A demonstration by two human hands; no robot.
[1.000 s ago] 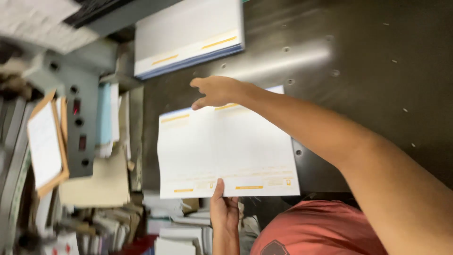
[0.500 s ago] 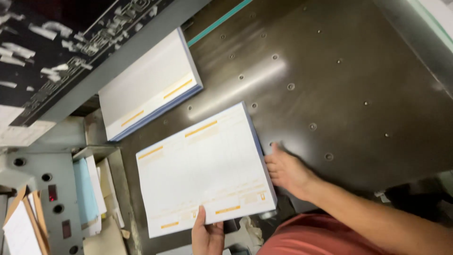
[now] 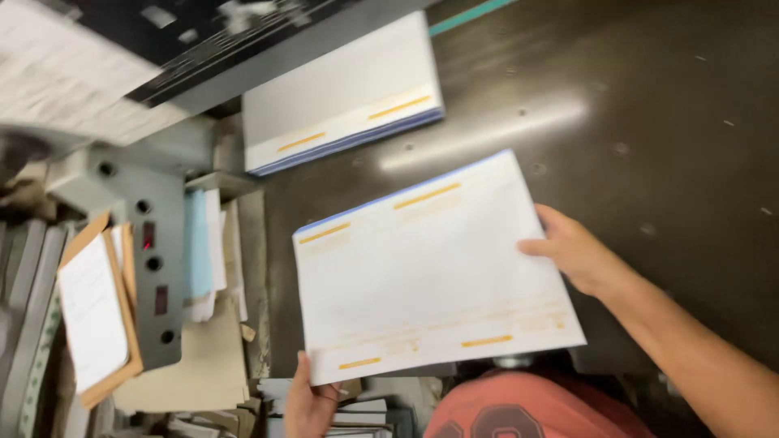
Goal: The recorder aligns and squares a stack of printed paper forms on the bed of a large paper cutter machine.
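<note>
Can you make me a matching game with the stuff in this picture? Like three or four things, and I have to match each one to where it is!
Things:
1. paper stack
2. second paper stack
3. clipboard
4. grey panel

Places:
A. far left, leaning beside the grey panel
B. between the left hand and right hand
C. left of the dark table, with round buttons down it
D. lying at the back of the dark table

Pairs: 1-B, 2-D, 3-A, 4-C

Bare forearms, red tee (image 3: 519,405) w/ dark chest print.
</note>
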